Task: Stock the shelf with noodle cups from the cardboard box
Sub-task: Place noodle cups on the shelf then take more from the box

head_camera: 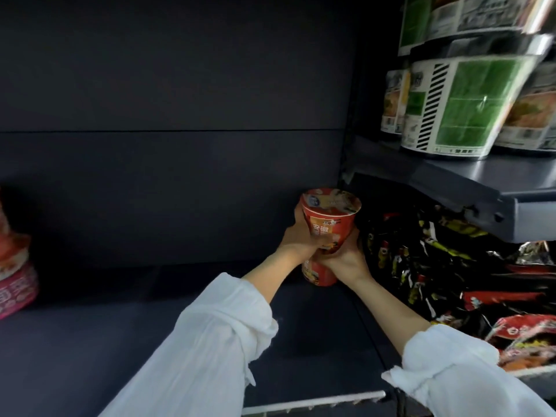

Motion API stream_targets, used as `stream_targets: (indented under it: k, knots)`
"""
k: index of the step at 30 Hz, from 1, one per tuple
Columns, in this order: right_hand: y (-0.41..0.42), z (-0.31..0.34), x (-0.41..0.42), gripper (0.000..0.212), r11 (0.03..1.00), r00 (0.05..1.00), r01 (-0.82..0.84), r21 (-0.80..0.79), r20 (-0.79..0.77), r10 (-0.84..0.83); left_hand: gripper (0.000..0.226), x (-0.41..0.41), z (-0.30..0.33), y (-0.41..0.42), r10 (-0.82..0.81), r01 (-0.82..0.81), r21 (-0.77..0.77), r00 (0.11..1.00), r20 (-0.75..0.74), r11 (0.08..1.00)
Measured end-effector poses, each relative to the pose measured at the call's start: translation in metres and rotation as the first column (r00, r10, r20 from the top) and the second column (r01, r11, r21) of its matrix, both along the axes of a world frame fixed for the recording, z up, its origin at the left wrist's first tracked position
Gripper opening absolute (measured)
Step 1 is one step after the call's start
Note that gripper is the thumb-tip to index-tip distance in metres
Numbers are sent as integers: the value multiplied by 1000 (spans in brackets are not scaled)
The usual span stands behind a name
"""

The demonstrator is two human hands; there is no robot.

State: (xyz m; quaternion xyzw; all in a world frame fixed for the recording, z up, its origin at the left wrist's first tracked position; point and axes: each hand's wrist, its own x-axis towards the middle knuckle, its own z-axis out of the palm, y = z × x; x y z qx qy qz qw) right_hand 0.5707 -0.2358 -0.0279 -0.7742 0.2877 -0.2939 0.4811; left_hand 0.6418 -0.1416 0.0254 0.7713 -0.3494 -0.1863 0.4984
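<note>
Two red noodle cups stand stacked at the back right of the dark shelf. The upper cup is upright with its printed lid showing. My left hand grips its side from the left. My right hand holds the stack from the right, at the base of the upper cup and the top of the lower cup. Only the lower part of the bottom cup shows beneath my hands. The cardboard box is out of view.
Black, red and yellow snack bags fill the neighbouring bay just right of the cups. Above them a grey shelf carries green-labelled noodle bowls. Pink and red cups stand at the far left. A white wire rail edges the front.
</note>
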Motion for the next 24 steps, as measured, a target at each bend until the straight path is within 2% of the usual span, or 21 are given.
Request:
stream_targets:
  k: [4,11,15,19,20,22,24]
  knots:
    - [-10,0,1,111,993,994,-94,65,-42,97,107,3,-3,-6,2,-2,-6,1000,-14,1000]
    - [-19,17,-9,118,986,972,-140,88,-180,154,108,-8,-4,-13,72,-74,-38,996,-52,997]
    - [-17,22,-15,112,994,965,-103,35,-240,108,108,-10,1,-12,72,-71,38,997,-41,997]
    - [-1,26,-27,115,999,976,-54,-9,-214,51,119,-18,10,2,101,-97,146,995,-20,985]
    - [2,26,-32,118,998,981,-51,-30,-191,44,113,-23,13,7,119,-117,161,993,-3,980]
    - [14,33,-50,122,996,981,-33,-81,-191,17,83,-37,17,21,141,-150,144,988,67,978]
    - [30,44,-74,101,993,983,-48,-106,-179,29,49,-56,24,38,144,-159,96,980,140,983]
